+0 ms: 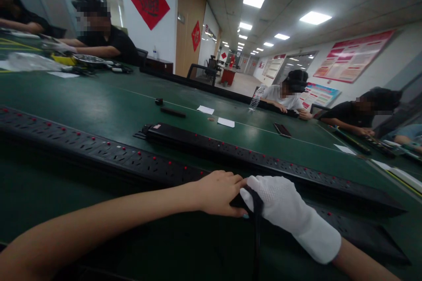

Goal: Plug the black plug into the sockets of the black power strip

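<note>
My bare left hand (pixel 219 192) rests curled on the near long black power strip (pixel 99 151), fingers wrapped over a dark part at its top. My right hand (pixel 280 202), in a white dotted glove, meets it there with fingers closed, pinching a black strap or cable (pixel 257 237) that hangs down toward me. What sits between the two hands is mostly hidden. A second long black power strip (pixel 263 160) with red switches lies just behind, parallel to the first.
The green table (pixel 99 101) carries paper slips (pixel 226 122), a phone (pixel 282 130), a water bottle (pixel 255 99) and small dark parts (pixel 172 112). Other people sit at the far left and far right edges, working with tools and strips.
</note>
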Demonstrator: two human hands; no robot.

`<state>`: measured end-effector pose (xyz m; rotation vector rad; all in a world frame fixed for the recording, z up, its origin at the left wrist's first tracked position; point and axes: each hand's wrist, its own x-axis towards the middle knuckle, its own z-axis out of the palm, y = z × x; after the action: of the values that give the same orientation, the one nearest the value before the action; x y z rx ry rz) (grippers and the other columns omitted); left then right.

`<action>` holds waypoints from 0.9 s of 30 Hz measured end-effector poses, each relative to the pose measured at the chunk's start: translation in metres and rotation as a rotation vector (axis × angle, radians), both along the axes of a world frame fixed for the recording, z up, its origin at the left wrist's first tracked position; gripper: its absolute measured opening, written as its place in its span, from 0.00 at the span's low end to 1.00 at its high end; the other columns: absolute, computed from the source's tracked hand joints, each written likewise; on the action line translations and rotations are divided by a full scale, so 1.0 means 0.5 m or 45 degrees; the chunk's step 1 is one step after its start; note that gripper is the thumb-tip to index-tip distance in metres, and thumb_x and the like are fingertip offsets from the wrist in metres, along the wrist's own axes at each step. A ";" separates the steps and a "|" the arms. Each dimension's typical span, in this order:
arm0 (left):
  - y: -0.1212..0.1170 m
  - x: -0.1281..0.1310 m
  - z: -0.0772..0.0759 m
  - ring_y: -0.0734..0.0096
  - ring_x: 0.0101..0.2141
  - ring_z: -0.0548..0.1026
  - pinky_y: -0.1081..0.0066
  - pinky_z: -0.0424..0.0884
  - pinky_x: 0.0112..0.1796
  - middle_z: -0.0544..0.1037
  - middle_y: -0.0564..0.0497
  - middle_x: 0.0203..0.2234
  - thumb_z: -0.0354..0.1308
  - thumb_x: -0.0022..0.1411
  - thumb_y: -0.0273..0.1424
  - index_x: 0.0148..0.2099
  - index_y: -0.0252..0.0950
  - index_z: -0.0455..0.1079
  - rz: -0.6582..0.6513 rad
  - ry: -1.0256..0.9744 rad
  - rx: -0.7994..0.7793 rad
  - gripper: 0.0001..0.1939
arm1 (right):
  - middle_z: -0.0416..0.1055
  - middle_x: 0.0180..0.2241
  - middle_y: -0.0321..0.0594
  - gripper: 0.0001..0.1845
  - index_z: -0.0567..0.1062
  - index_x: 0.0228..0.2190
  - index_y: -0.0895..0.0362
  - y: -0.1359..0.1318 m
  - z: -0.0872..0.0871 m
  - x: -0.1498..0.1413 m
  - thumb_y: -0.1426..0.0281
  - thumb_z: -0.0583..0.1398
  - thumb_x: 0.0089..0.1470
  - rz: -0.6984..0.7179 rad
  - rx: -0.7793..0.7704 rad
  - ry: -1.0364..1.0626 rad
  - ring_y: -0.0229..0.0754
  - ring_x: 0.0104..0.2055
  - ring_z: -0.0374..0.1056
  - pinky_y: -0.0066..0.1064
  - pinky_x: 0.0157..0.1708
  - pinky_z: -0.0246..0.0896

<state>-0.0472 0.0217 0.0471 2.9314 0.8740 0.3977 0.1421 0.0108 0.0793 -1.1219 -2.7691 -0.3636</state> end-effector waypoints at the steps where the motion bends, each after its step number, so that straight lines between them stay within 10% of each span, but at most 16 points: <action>1: -0.002 0.000 0.001 0.61 0.40 0.72 0.66 0.66 0.40 0.71 0.44 0.43 0.47 0.57 0.49 0.52 0.33 0.59 -0.002 0.004 -0.007 0.28 | 0.68 0.24 0.36 0.13 0.69 0.28 0.55 -0.006 -0.003 -0.001 0.62 0.50 0.57 0.002 0.039 -0.024 0.36 0.23 0.62 0.28 0.23 0.45; 19: -0.004 0.003 0.012 0.60 0.41 0.71 0.65 0.66 0.41 0.70 0.42 0.44 0.47 0.58 0.49 0.51 0.30 0.60 -0.011 0.064 -0.007 0.29 | 0.61 0.20 0.31 0.12 0.63 0.25 0.55 0.028 -0.019 0.027 0.65 0.49 0.58 0.025 -0.390 0.382 0.31 0.20 0.59 0.23 0.21 0.49; 27: -0.003 0.003 0.009 0.61 0.42 0.71 0.65 0.65 0.41 0.70 0.42 0.46 0.47 0.58 0.48 0.56 0.31 0.56 -0.014 0.023 -0.043 0.31 | 0.65 0.21 0.33 0.11 0.66 0.26 0.57 0.021 -0.014 0.028 0.64 0.51 0.56 0.128 -0.291 0.265 0.32 0.20 0.59 0.24 0.20 0.48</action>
<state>-0.0456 0.0204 0.0514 2.9120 0.8574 0.3532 0.1562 0.0215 0.0721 -0.9950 -2.7160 0.0799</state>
